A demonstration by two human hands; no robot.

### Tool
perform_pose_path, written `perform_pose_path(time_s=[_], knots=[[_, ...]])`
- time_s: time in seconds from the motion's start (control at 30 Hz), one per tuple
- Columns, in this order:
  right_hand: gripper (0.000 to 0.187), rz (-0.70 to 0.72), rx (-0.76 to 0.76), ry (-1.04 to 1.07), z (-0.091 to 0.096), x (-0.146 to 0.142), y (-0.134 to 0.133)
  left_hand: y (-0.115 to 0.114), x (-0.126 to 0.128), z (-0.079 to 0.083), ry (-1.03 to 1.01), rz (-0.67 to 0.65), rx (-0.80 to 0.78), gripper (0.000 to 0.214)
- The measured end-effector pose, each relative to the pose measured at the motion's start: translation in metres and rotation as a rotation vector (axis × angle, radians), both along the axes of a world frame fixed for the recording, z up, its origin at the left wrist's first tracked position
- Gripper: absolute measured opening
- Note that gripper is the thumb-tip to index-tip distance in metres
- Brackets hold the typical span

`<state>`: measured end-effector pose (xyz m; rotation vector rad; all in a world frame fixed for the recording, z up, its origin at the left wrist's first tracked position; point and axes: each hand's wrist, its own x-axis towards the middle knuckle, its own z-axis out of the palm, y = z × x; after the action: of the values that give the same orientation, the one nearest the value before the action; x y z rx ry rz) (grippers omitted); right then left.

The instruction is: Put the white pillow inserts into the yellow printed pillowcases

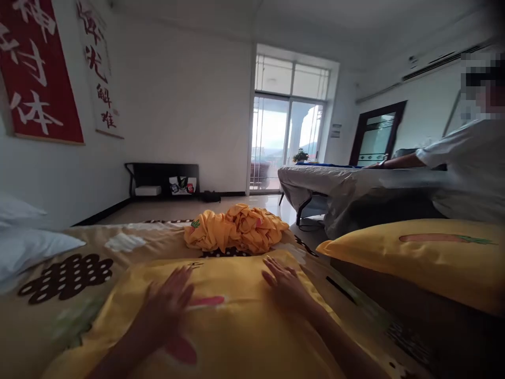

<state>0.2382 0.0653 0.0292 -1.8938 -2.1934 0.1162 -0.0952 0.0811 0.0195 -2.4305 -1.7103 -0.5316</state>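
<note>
A yellow pillowcase (pixel 236 321) with a pink print lies spread in front of me on a brown patterned bed sheet (pixel 347 316). Whether a pillow is inside it I cannot tell. My left hand (pixel 169 295) rests on its left part, fingers stretched out, slightly blurred. On its right part lies my right hand (pixel 286 281), flat with the fingers apart. Just beyond its far edge sits a bunched-up heap of yellow-orange cloth (pixel 240 229). To the right is a yellow pillow (pixel 426 252) with a carrot print.
White bedding (pixel 31 242) lies at the left edge. Beyond the bed, a person in a white shirt (pixel 465 158) reaches over a table with a pale cover (pixel 315 176). A black low shelf (pixel 161 171) stands against the far wall, left of a glass door (pixel 272 137).
</note>
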Motion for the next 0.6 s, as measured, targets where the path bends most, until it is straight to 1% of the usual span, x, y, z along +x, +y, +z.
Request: perform_pose_path(time_s=[0.03,0.07,0.1,0.13,0.2,0.27,0.33,0.37,0.43,0.5,0.57,0.6], knots=[[0.055,0.060,0.023,0.030,0.003,-0.023,0.001,-0.004,0.023,0.003,0.046,-0.103,-0.016,0.047],[0.056,0.127,0.010,0.048,0.003,-0.044,0.000,-0.007,0.043,0.004,0.046,-0.172,-0.019,0.049],[0.057,0.173,-0.008,0.062,-0.001,-0.060,-0.001,-0.009,0.059,0.002,0.027,-0.224,-0.063,0.051],[0.058,0.195,-0.035,0.074,-0.008,-0.070,-0.004,-0.012,0.070,-0.002,0.036,-0.293,-0.134,0.052],[0.061,0.207,-0.062,0.080,-0.024,-0.072,-0.011,-0.018,0.078,-0.015,0.024,-0.385,-0.206,0.054],[0.062,0.177,-0.051,0.075,-0.038,-0.057,-0.018,-0.022,0.068,-0.026,0.014,-0.424,-0.186,0.053],[0.062,0.117,-0.030,0.060,-0.048,-0.033,-0.025,-0.023,0.043,-0.033,0.009,-0.398,-0.142,0.052],[0.062,0.076,-0.026,0.049,-0.052,-0.019,-0.028,-0.022,0.026,-0.038,0.014,-0.368,-0.139,0.051],[0.063,-0.023,-0.029,0.021,-0.063,0.012,-0.034,-0.023,-0.018,-0.051,0.023,-0.266,-0.157,0.052],[0.065,-0.121,-0.039,0.001,-0.081,0.046,-0.040,-0.028,-0.072,-0.074,0.018,-0.116,-0.172,0.053],[0.066,-0.195,-0.042,-0.007,-0.104,0.079,-0.047,-0.041,-0.126,-0.102,0.010,0.028,-0.169,0.052],[0.066,-0.214,-0.027,-0.020,-0.116,0.096,-0.051,-0.050,-0.151,-0.114,0.006,0.065,-0.140,0.053]])
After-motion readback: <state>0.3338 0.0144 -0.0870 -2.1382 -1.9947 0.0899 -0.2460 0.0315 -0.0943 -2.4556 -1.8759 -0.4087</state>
